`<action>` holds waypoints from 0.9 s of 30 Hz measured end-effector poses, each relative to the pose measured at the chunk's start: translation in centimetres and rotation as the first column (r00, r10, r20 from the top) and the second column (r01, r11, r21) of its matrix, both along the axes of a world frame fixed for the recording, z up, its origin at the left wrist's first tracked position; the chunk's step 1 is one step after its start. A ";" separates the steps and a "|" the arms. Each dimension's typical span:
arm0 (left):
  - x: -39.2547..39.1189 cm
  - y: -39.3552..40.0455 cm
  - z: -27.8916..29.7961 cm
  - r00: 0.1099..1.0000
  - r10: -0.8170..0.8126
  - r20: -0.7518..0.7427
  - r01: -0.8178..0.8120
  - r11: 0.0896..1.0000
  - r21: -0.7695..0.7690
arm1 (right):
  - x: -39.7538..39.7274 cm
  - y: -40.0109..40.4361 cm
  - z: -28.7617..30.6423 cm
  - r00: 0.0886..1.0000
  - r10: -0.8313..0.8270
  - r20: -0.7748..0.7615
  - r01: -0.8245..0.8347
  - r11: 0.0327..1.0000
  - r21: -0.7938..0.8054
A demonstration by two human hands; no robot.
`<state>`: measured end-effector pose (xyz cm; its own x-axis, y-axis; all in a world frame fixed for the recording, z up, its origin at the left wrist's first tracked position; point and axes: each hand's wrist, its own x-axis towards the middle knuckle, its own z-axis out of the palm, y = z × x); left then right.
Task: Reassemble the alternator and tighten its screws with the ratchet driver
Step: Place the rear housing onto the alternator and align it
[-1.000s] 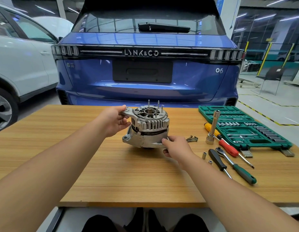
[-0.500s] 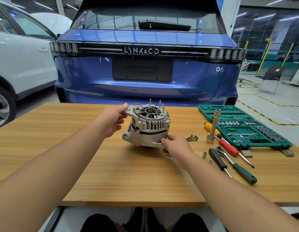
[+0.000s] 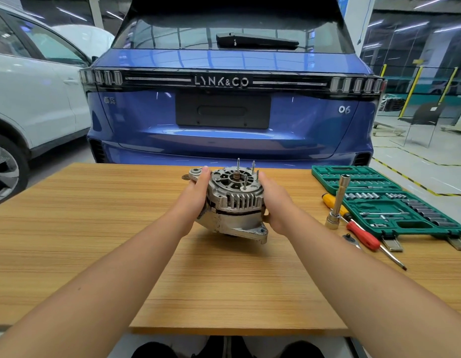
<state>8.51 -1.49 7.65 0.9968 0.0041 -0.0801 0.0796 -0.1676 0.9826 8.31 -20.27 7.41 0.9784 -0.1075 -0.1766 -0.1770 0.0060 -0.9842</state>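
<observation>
Near the front edge, bare pale wooden tabletop (image 3: 224, 288). Mid-table, grey cast-metal alternator (image 3: 237, 202) with ribbed housing and upright studs, tilted, clasped on both flanks: left hand (image 3: 195, 200) wrapped round its left side, right hand (image 3: 275, 202) curled round its right. To the right, red-handled screwdriver (image 3: 363, 236), upright steel socket driver (image 3: 337, 202), open green socket case (image 3: 384, 200). Beyond, blue car tailgate (image 3: 229, 120).
</observation>
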 end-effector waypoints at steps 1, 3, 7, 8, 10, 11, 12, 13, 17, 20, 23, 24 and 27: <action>0.1 0.0 0.0 1.000 -0.004 0.012 0.004 1.000 0.021 | 0.3 0.1 -0.3 1.000 0.002 0.008 -0.002 1.000 0.020; 0.3 0.1 -0.2 0.999 0.001 0.033 -0.003 0.999 0.041 | 0.6 0.2 -0.5 0.999 -0.032 0.039 0.029 0.997 0.075; 0.5 -0.1 -0.5 0.998 0.012 0.057 -0.014 0.999 0.038 | 1.0 0.6 -0.3 0.993 -0.103 0.056 0.097 0.990 0.102; 0.5 -0.2 -0.6 0.998 0.016 0.054 -0.018 1.000 0.026 | 1.1 0.7 -0.3 0.992 -0.114 0.055 0.109 0.989 0.100; 0.5 -0.3 -0.8 0.999 0.030 0.042 -0.030 1.000 -0.007 | 1.3 0.9 -0.3 0.990 -0.132 0.047 0.126 0.986 0.114; 0.6 -0.4 -0.9 0.999 0.038 0.034 -0.036 0.999 -0.034 | 1.4 0.9 -0.2 0.990 -0.139 0.039 0.133 0.983 0.125; 0.6 -0.5 -1.1 0.998 0.047 0.030 -0.045 0.997 -0.067 | 1.4 0.9 -0.2 0.989 -0.148 0.031 0.143 0.981 0.131; 0.6 -0.6 -1.1 0.998 0.054 0.024 -0.051 0.994 -0.099 | 1.4 1.0 -0.2 0.986 -0.164 0.030 0.159 0.979 0.124; 1.0 -0.9 -1.8 0.995 0.100 0.002 -0.098 0.977 -0.189 | 1.8 1.5 -0.1 0.956 -0.261 0.133 0.265 0.964 -0.011; 1.6 -1.0 -2.1 0.992 0.129 -0.009 -0.128 0.969 -0.211 | 2.1 1.7 -0.1 0.952 -0.270 0.141 0.277 0.960 -0.031; 1.8 -1.2 -2.3 0.990 0.137 0.012 -0.130 0.961 -0.244 | 1.9 1.6 -0.5 0.958 -0.241 0.156 0.250 0.967 -0.038; 1.8 -1.3 -2.4 0.991 0.133 0.010 -0.126 0.960 -0.249 | 1.8 1.5 -0.8 0.959 -0.236 0.154 0.243 0.970 -0.028; 1.3 -1.0 -2.5 0.996 0.087 0.013 -0.082 0.972 -0.220 | 1.4 1.3 -1.6 0.966 -0.225 0.127 0.230 0.973 -0.021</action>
<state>9.83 -2.51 5.17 0.9951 0.0737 -0.0656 0.0614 0.0580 0.9964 9.73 -18.97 5.83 0.9414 -0.3338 -0.0490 -0.0531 -0.0031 -0.9986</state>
